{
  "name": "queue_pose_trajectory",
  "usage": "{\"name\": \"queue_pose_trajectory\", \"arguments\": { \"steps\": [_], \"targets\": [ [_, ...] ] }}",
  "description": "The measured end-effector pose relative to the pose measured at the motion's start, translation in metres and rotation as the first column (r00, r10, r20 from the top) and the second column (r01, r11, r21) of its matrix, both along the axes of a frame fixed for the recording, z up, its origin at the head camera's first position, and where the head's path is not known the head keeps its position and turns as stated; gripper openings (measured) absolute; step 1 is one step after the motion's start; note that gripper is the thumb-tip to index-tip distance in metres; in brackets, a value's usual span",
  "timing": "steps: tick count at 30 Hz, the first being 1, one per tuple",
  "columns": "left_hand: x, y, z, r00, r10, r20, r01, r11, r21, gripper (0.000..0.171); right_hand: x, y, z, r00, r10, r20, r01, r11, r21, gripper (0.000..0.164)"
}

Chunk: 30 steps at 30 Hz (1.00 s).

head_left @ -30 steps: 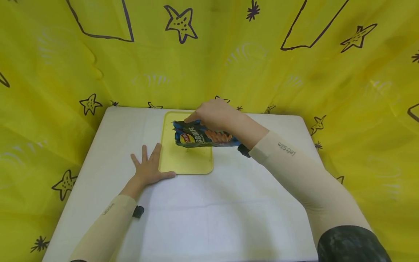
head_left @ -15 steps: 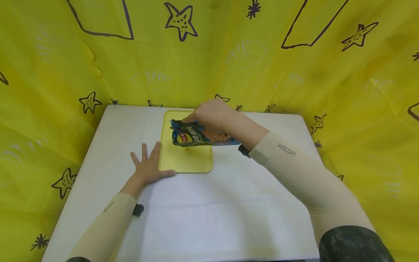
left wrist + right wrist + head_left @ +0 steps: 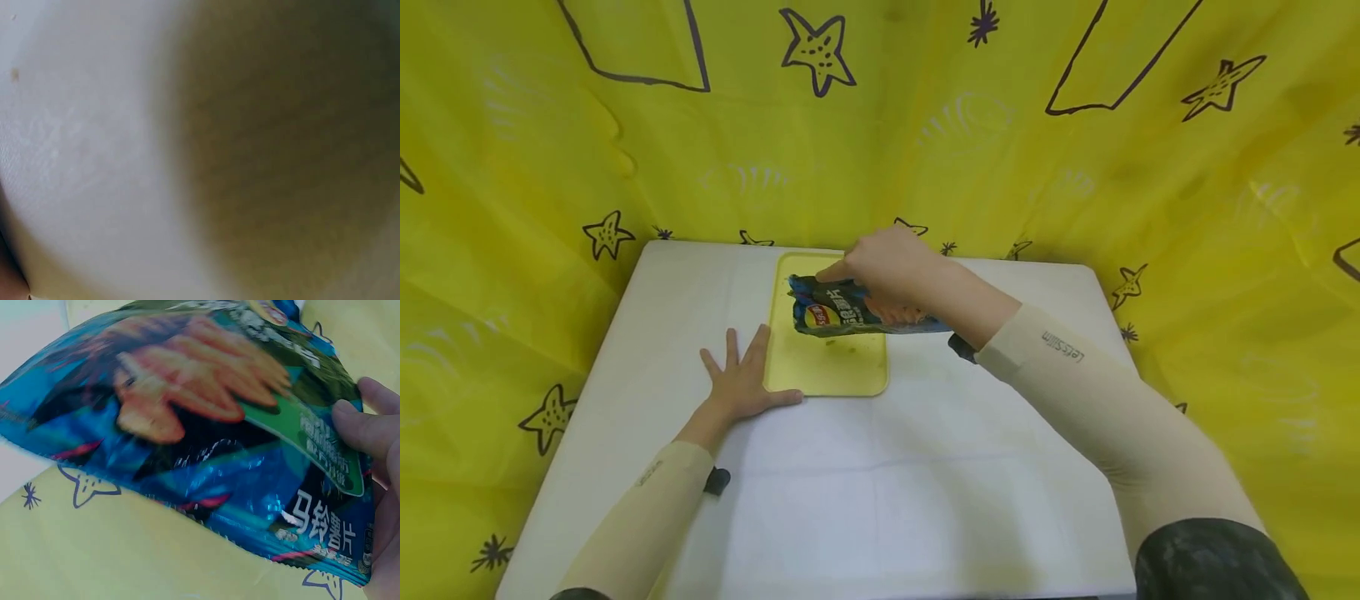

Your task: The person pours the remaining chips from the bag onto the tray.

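Over the yellow tray [image 3: 865, 377], my right hand [image 3: 891, 265] grips a blue and dark green potato chip bag [image 3: 831, 307] by its side. In the right wrist view the thumb [image 3: 362, 428] presses on the front of the bag [image 3: 250, 456], which shows pictures of food. Its torn-looking end points left, above the tray. Small greenish specks [image 3: 830, 342] lie on the tray below the bag. My left hand [image 3: 741, 386] rests with fingers spread at the tray's near left corner, thumb along the front edge. The left wrist view is mostly a blurred sleeve.
The tray lies on a white-covered table [image 3: 880, 500], near its far edge. A yellow curtain [image 3: 880, 125] with drawn stars hangs behind and at both sides.
The chip bag has shifted slightly to the left, its open-looking end with it. A little more shows of the specks on the tray. My left hand has stayed in place.
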<state>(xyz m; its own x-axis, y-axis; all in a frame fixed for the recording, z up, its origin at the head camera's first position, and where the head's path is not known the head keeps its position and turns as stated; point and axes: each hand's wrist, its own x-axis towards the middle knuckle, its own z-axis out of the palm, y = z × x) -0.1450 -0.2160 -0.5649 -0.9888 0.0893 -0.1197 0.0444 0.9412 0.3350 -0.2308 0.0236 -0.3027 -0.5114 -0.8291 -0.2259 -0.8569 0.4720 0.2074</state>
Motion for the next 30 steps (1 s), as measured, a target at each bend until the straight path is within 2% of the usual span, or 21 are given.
{"name": "queue_pose_trajectory", "arguments": {
  "steps": [9, 21, 30],
  "targets": [
    [0.0030, 0.0022, 0.0034, 1.000, 0.004, 0.019, -0.004, 1.000, 0.014, 0.130, 0.0027, 0.0033, -0.0021, 1.000, 0.001, -0.013, -0.001, 1.000, -0.001, 0.072],
    [0.0003, 0.0007, -0.0023, 1.000, 0.014, 0.010, -0.014, 1.000, -0.001, 0.131, 0.0031, 0.0050, 0.0001, 1.000, -0.002, 0.004, 0.002, 0.999, -0.044, 0.074],
    [-0.0004, 0.0003, -0.0014, 1.000, 0.003, 0.025, -0.003, 1.000, -0.003, 0.130, 0.0022, 0.0041, 0.0010, 1.000, 0.022, -0.015, -0.023, 0.999, -0.045, 0.071]
  ]
}}
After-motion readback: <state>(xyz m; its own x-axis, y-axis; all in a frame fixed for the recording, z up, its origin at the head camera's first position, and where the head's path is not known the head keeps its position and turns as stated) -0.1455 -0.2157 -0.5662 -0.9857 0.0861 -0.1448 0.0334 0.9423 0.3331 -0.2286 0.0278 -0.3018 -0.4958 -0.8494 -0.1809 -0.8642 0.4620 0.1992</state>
